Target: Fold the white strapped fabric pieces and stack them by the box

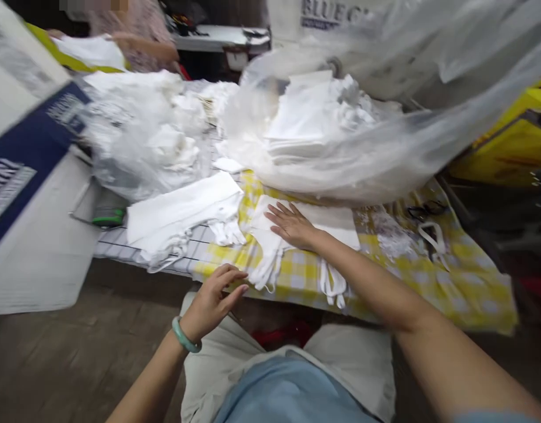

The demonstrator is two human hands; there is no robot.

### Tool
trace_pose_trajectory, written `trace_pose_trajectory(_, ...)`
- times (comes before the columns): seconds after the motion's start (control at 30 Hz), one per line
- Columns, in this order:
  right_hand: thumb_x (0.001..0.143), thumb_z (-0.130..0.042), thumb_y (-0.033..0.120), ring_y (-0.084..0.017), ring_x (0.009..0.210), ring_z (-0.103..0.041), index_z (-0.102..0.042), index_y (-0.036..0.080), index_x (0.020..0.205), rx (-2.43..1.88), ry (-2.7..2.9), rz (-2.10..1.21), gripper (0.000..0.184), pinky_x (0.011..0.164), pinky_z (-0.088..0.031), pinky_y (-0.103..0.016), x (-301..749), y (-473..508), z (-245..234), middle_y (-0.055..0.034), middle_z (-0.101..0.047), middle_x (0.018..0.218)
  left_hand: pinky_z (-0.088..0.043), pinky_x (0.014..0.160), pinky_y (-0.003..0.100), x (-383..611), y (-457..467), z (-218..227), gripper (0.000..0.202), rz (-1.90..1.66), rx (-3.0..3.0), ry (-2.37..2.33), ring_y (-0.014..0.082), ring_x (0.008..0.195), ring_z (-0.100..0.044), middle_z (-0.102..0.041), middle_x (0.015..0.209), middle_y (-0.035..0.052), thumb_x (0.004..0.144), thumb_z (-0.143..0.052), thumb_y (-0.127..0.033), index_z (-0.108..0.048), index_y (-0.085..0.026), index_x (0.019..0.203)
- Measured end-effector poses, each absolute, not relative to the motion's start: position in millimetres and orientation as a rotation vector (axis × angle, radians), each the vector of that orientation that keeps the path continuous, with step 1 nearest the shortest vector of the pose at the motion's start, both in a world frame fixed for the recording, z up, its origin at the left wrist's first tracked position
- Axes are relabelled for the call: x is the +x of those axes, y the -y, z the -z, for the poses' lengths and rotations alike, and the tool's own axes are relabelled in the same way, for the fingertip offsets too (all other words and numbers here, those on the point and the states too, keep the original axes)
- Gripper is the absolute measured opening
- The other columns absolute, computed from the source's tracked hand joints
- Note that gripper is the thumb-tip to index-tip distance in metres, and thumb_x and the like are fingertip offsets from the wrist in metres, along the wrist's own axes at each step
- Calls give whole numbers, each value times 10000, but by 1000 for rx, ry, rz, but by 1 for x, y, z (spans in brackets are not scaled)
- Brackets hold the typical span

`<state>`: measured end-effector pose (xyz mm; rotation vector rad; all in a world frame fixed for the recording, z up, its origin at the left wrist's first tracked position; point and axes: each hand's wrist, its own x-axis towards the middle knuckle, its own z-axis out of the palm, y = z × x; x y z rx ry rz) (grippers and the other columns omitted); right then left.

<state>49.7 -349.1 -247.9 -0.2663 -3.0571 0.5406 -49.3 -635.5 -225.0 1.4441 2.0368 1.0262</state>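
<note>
Your right hand (293, 227) lies flat on white cloth (339, 220), presumably to smooth it; left hand (215, 296) hovers empty; both grips apart.

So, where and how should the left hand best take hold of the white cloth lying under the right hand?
Probably pinch the white cloth at its left end, coming from the left: it lies flat, and that end is uncovered by the right hand.

Probably a textile workshop, given white fabric pieces (336, 222), a plastic bag (363, 170), a co-worker (140, 26).
</note>
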Motion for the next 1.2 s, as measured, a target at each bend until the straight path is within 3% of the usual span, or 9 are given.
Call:
trace_pose_trajectory(0.17, 945, -394, 299, -238, 1200, -505, -557, 154, 1262, -301, 2805, -469, 385, 1052, -354, -380, -16, 357, 224, -120, -599, 1253, -491, 747, 353, -161, 672, 204, 201, -1132, 1000, -2831, 222, 808, -622, -652, 974, 67, 838, -531, -391, -639, -249, 930)
trace_pose_trajectory(0.3, 911, -439, 198, -203, 1059, -563, -617, 140, 1139, -471, 2736, -487, 295, 950, -419, -292, -115, 369, 211, -108, -635, 1115, -457, 799, 387, -250, 685, 206, 230, -708, 529, -3180, 280, 859, -628, -684, 908, 131, 835, -465, -316, -650, -184, 867)
trace_pose_trajectory(0.4, 904, -459, 228, -248, 1035, -568, -627, 105, 1110, -704, 2739, -428, 293, 911, -430, -349, -176, 371, 213, -161, -619, 1117, -446, 787, 378, -280, 676, 213, 296, -492, 386, -3131, 297, 913, -629, -689, 939, 175, 868, -422, -337, -657, -158, 872)
trace_pose_trajectory(0.5, 878, -511, 296, -323, 992, -563, -647, 71, 1034, -802, 2739, -381, 305, 829, -437, -422, -206, 370, 221, -224, -618, 1061, -443, 798, 383, -290, 665, 221, 341, -493, 344, -3106, 314, 980, -612, -666, 1034, 193, 866, -450, -418, -645, -148, 937)
trace_pose_trajectory(0.73, 863, -509, 238, -261, 927, -532, -609, 171, 913, -633, 2716, -166, 131, 775, -387, -358, -212, 370, 240, -124, -637, 969, -447, 850, 340, -312, 649, 233, 198, -664, 326, -3163, 254, 962, -592, -637, 962, 101, 771, -609, -293, -592, -170, 926)
trace_pose_trajectory(0.97, 880, -451, 242, -217, 829, -536, -548, 185, 930, -483, 2498, -615, 123, 745, -371, -306, -206, 368, 227, -79, -626, 900, -437, 886, 349, -317, 641, 228, 33, -744, 359, -3257, 253, 959, -580, -602, 963, 110, 776, -559, -212, -578, -186, 785)
trace_pose_trajectory(1.07, 876, -442, 280, -193, 736, -523, -536, 195, 992, -541, 2422, -856, 172, 695, -361, -286, -201, 368, 221, -39, -605, 821, -436, 887, 350, -318, 643, 225, 131, -796, 329, -3239, 253, 960, -581, -617, 937, 103, 776, -575, -243, -581, -169, 883)
trace_pose_trajectory(1.2, 857, -459, 328, -157, 641, -458, -579, 202, 900, -617, 2381, -1063, 180, 637, -331, -262, -194, 369, 216, 16, -515, 658, -457, 820, 359, -322, 646, 224, 240, -607, 304, -3087, 282, 922, -604, -659, 923, 118, 714, -659, -290, -610, -152, 903)
